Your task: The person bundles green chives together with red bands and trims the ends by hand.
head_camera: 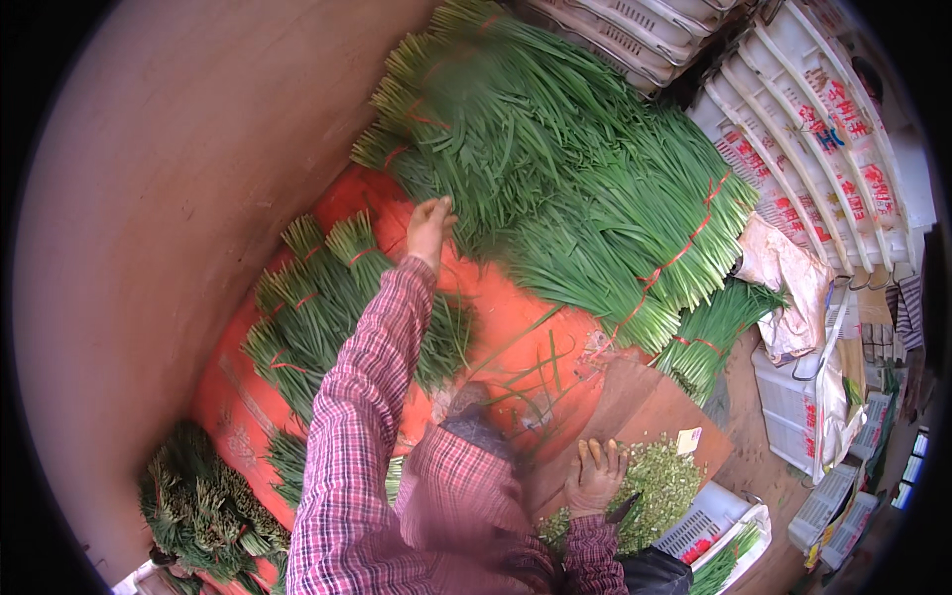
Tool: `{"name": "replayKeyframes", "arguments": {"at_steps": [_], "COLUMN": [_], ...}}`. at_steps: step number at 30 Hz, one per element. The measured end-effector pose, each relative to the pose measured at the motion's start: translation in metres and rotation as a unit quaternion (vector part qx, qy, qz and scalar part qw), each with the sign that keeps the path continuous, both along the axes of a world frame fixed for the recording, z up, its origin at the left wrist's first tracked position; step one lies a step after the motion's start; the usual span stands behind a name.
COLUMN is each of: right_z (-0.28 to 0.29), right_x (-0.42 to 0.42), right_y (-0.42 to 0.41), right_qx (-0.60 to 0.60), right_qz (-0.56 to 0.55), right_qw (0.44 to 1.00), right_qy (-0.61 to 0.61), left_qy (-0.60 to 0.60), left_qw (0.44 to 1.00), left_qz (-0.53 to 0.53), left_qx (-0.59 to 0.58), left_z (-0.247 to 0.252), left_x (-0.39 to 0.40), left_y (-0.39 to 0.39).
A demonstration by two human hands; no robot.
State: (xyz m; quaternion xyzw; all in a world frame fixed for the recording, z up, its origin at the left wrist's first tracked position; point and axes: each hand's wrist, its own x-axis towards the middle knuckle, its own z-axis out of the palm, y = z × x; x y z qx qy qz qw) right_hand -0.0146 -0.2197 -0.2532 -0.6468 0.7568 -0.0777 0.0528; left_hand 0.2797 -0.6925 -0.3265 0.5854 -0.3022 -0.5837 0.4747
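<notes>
My left hand (pixel 431 232) is stretched out over the orange sheet (pixel 491 305), at the leaf tips of a big heap of garlic chives (pixel 535 141). Its fingers are loosely bent, and I see nothing in them. Low in the view, my right hand (pixel 595 476) lies over a brown board (pixel 632 398), beside a pile of chopped chive ends (pixel 666 483). A dark, pointed blade (pixel 623 508) shows by its wrist; whether the hand holds it cannot be told. Smaller tied chive bundles (pixel 320 297) lie left of my left forearm, which partly covers them.
White plastic crates (pixel 811 141) are stacked at the upper right, with more crates (pixel 617 30) behind the heap. A crate with chives (pixel 725 550) stands at the lower right. Darker bundles (pixel 216 498) lie lower left, below a brown wall (pixel 186 186). Loose leaves (pixel 554 361) litter the sheet.
</notes>
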Motion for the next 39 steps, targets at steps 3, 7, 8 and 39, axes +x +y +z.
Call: {"name": "replayKeyframes", "arguments": {"at_steps": [3, 7, 8, 39], "right_z": [-0.002, -0.001, -0.001, -0.001], "right_x": [-0.005, -0.005, -0.007, 0.003], "right_y": [-0.007, -0.012, -0.014, -0.01], "right_qx": [-0.01, -0.006, -0.004, 0.023], "right_qz": [-0.008, 0.011, 0.018, 0.0], "right_qw": [1.0, 1.0, 1.0, 1.0], "right_qy": [0.006, -0.008, -0.017, 0.021], "left_qy": [-0.073, -0.176, -0.183, 0.176], "left_qw": [0.995, 0.979, 0.979, 0.971], "left_qz": [0.041, 0.106, 0.084, 0.079], "left_qx": [-0.045, -0.005, 0.024, 0.144], "left_z": [0.05, 0.069, 0.064, -0.12], "left_x": [-0.065, -0.102, -0.101, 0.084], "left_y": [-0.081, -0.162, -0.178, 0.027]}}
